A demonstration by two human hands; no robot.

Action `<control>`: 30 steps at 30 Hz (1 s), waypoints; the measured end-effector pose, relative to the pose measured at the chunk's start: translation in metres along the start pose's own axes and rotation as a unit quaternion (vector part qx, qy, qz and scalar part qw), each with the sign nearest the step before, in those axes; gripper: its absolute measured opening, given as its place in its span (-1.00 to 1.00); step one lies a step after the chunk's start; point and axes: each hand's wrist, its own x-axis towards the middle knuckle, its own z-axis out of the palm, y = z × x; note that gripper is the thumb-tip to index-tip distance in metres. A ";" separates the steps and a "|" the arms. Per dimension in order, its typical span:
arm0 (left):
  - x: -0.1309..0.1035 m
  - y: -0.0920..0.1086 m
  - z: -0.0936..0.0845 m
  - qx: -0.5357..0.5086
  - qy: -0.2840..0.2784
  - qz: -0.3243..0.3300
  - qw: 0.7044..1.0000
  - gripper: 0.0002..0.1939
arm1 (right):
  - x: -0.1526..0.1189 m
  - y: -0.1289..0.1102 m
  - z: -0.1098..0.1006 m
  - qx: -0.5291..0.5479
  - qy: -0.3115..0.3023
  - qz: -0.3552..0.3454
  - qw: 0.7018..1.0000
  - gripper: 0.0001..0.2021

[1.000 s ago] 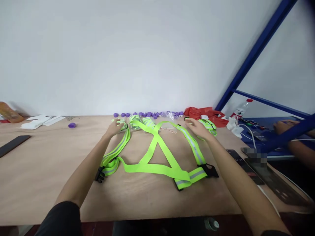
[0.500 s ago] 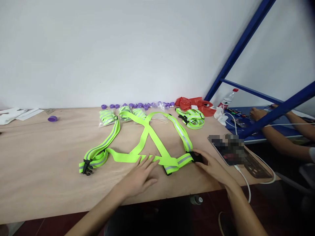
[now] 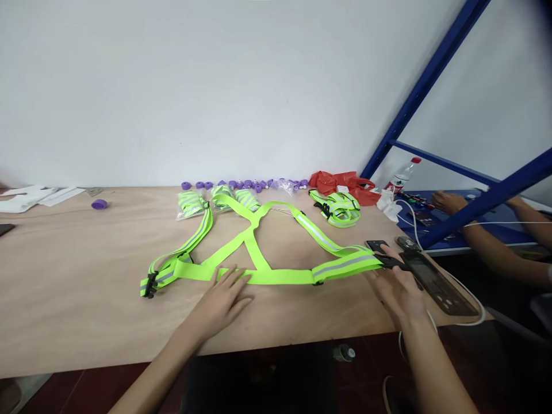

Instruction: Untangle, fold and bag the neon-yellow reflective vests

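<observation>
A neon-yellow reflective vest [image 3: 282, 276] made of elastic straps lies spread over the wooden table, its straps crossing in the middle. My left hand [image 3: 218, 302] is open, its fingertips resting flat on the lower strap. At the right end, my right hand [image 3: 399, 284] is closed on the vest's black buckle [image 3: 390, 262], pulling the waist strap out straight. Another black buckle [image 3: 150, 284] lies at the vest's left end. Behind the vest are bagged folded vests [image 3: 191, 202], and a loosely bundled one [image 3: 338, 208] lies to the right.
Purple caps [image 3: 245, 184] line the wall, with one cap [image 3: 99, 204] farther left. A red plastic bag [image 3: 340, 183] and a bottle [image 3: 403, 175] stand back right. Beside my right hand lie a phone case [image 3: 442, 284] and cable. Another person's hand [image 3: 448, 202] is beyond the blue frame [image 3: 431, 80].
My right hand has moved right with the buckle, and the waist strap is now stretched straight. The crossed straps have shifted. My left hand has slid left along the lower strap.
</observation>
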 end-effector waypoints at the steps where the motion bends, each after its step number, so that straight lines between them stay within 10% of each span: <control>1: 0.005 0.009 -0.001 -0.013 0.021 0.016 1.000 -0.54 | 0.002 0.000 0.002 -0.017 -0.003 0.001 1.000 -0.56; 7: 0.055 0.080 0.011 -0.124 0.029 0.146 0.981 -0.45 | 0.013 -0.022 0.031 -0.197 -0.051 -0.051 0.978 -0.43; 14: 0.073 0.108 0.044 -0.050 -0.052 0.147 0.986 -0.34 | 0.000 -0.054 0.123 -0.549 -0.283 -0.235 0.751 -0.48; 17: 0.053 0.107 0.045 -0.040 -0.059 0.116 0.991 -0.44 | -0.008 -0.042 0.154 -0.558 -0.367 -0.250 0.701 -0.45; 26: -0.002 0.086 0.010 -0.132 0.010 0.126 0.983 -0.82 | -0.022 -0.010 0.170 -0.463 -0.412 -0.268 0.738 -0.42; 30: -0.030 0.028 -0.019 -0.085 0.241 0.036 0.966 -0.80 | -0.034 -0.007 0.126 -0.505 -0.282 -0.223 0.785 -0.42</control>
